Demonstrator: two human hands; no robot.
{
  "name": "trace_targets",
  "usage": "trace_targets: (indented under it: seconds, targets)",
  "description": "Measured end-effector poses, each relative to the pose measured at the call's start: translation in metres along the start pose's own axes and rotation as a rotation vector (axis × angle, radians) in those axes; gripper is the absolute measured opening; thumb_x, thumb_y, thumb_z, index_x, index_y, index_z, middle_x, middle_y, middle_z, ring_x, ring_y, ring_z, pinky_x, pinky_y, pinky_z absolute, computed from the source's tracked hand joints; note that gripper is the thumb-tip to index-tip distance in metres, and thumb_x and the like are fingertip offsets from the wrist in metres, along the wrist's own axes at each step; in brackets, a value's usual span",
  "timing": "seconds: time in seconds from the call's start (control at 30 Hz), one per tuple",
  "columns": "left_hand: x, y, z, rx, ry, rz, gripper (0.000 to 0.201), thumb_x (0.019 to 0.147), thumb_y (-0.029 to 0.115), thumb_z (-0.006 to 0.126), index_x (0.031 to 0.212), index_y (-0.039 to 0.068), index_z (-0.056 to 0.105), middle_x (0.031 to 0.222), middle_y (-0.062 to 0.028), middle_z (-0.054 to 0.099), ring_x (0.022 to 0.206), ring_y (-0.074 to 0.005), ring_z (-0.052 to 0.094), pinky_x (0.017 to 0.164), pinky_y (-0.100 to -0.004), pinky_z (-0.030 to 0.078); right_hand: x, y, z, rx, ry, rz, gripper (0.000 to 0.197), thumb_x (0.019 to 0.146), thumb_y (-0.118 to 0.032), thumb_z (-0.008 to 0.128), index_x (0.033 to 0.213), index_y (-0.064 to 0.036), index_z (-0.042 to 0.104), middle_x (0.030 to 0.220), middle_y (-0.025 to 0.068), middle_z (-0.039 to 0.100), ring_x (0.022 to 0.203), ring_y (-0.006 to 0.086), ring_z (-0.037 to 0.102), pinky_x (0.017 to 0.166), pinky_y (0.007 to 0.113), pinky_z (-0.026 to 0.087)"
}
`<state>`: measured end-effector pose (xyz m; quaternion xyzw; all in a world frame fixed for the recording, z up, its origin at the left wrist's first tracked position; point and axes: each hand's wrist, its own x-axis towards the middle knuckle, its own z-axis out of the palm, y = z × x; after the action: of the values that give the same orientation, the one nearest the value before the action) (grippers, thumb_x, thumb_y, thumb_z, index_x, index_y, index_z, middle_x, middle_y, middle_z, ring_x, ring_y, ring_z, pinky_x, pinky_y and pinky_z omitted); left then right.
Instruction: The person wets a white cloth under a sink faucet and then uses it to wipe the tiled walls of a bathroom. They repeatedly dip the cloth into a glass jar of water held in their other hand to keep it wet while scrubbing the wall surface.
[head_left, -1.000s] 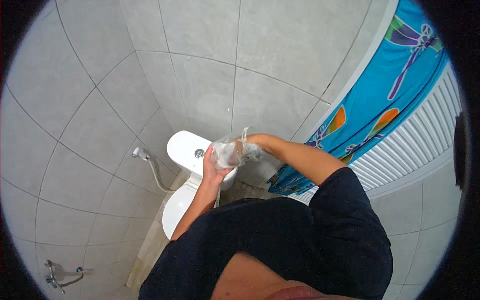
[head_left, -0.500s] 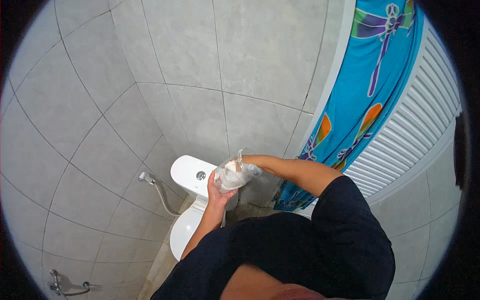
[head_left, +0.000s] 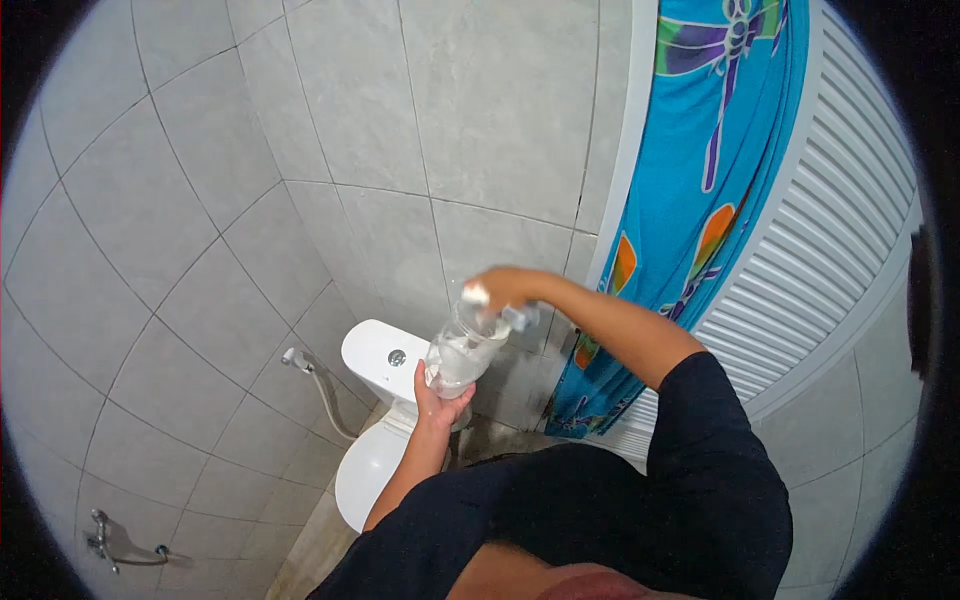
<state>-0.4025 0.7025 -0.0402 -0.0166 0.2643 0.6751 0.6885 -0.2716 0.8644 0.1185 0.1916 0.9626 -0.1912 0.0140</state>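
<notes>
My left hand (head_left: 440, 402) is wrapped round the lower part of a clear, see-through jar (head_left: 462, 352), tilted in front of the toilet tank. Soft white material lies inside; its kind cannot be made out. At the jar's mouth, my right hand (head_left: 508, 287), smeared by motion, has its fingers closed on a small white piece (head_left: 476, 295). A pale, translucent thing (head_left: 520, 318), perhaps a lid, shows just below the right hand; whether it is attached to the jar is unclear.
Below the jar stands a white toilet with its tank (head_left: 372, 345) and closed lid (head_left: 372, 475). A hand sprayer (head_left: 295, 358) hangs on the tiled wall at left, a tap (head_left: 100, 535) lower down. At right, a blue patterned cloth (head_left: 690, 170) hangs on a white louvred door (head_left: 800, 240).
My right hand has come up out of the jar with a white piece in its fingers. My left hand still holds the jar, which now sits slightly lower and more upright.
</notes>
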Motion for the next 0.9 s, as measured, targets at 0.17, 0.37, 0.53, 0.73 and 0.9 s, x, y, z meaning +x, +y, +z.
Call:
trace_targets:
  seconds: [0.17,0.37,0.53,0.73,0.9]
  targets:
    - [-0.008,-0.005,-0.014,-0.119,-0.032,-0.010,0.065,0.072,0.058,0.044,0.119,0.013,0.039,0.120,-0.0105,0.041,0.106,-0.0278,0.041,0.080,-0.0444,0.038,-0.011,-0.006,-0.085,-0.443,0.773,0.089,0.037,0.066,-0.013,0.057,0.102,-0.0175,0.053,0.094,0.0134,0.054,0.087,0.0286,0.053,0.070,0.040,0.042]
    - [-0.015,0.010,-0.014,-0.073,-0.038,0.029,0.063,0.076,0.059,0.035,0.123,0.017,0.036,0.124,-0.0105,0.038,0.108,-0.0292,0.040,0.078,-0.0438,0.042,-0.017,0.019,-0.117,-1.263,0.986,-0.173,0.030,0.075,-0.014,0.046,0.102,-0.0228,0.054,0.110,0.0074,0.047,0.102,0.0202,0.044,0.075,0.039,0.036]
    - [-0.027,0.028,-0.002,-0.069,0.028,0.037,0.063,0.076,0.059,0.036,0.123,0.017,0.036,0.123,-0.0113,0.039,0.106,-0.0311,0.041,0.078,-0.0444,0.042,0.009,-0.024,-0.244,-1.379,1.247,0.056,0.028,0.075,-0.013,0.048,0.100,-0.0192,0.056,0.112,0.0067,0.048,0.098,0.0200,0.048,0.071,0.039,0.038]
    - [-0.021,0.053,-0.017,-0.049,-0.065,0.043,0.064,0.075,0.059,0.036,0.123,0.017,0.036,0.122,-0.0118,0.040,0.104,-0.0329,0.042,0.077,-0.0437,0.043,0.035,-0.061,-0.305,-1.255,1.395,0.073,0.028,0.071,-0.015,0.051,0.099,-0.0151,0.054,0.110,0.0095,0.049,0.097,0.0235,0.047,0.073,0.039,0.037]
    - [-0.018,0.068,-0.022,-0.090,-0.011,0.039,0.065,0.075,0.060,0.036,0.123,0.016,0.035,0.122,-0.0120,0.039,0.105,-0.0329,0.042,0.075,-0.0436,0.044,0.071,-0.005,-0.194,-1.285,1.084,-0.269,0.023,0.071,-0.012,0.051,0.093,-0.0167,0.056,0.100,0.0068,0.053,0.089,0.0203,0.052,0.072,0.033,0.040]
